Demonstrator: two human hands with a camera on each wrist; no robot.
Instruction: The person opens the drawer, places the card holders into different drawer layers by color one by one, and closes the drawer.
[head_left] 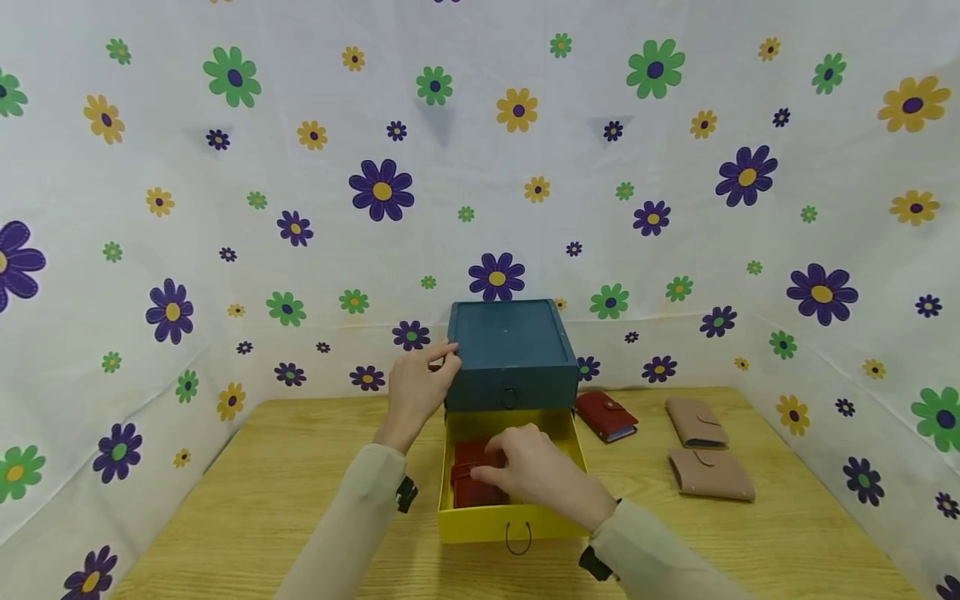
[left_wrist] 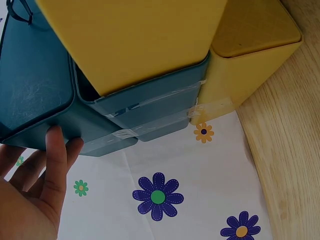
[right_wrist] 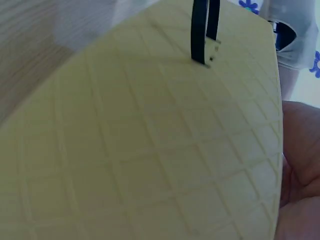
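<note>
In the head view a yellow drawer [head_left: 480,527] stands pulled out beneath a blue top drawer unit [head_left: 510,333]. A red notebook [head_left: 477,492] with a strap lies inside it. My right hand [head_left: 546,473] reaches in over the notebook, fingers bent, thumb by the strap; whether it grips is unclear. In the right wrist view the yellow drawer front [right_wrist: 150,140] hides most of my right hand [right_wrist: 302,165]. My left hand [head_left: 416,387] touches the blue unit's left side; the left wrist view shows the left hand's fingers [left_wrist: 56,160] against the blue casing [left_wrist: 40,80].
Another red notebook [head_left: 606,415] lies right of the drawers. Two tan notebooks [head_left: 693,422], one in front of the other, are farther right on the wooden table [head_left: 285,500]. A white flowered cloth [head_left: 315,267] hangs behind and at both sides.
</note>
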